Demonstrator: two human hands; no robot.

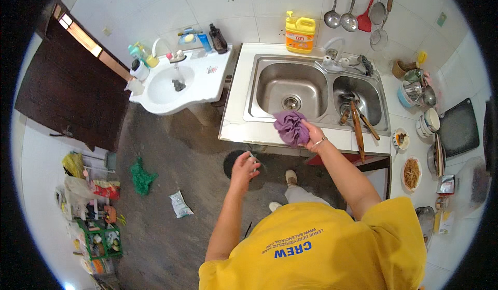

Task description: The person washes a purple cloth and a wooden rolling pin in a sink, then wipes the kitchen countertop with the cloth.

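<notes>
My right hand is gripping the bunched purple cloth at my 12 o'clock, over the worktop's front edge. Left hand is hanging half-curled at 11; can't tell if it's holding anything. Cloth work's looking unfinished; can't tell how much is done. Utensils are sitting in the sink, 1 o'clock.
</notes>
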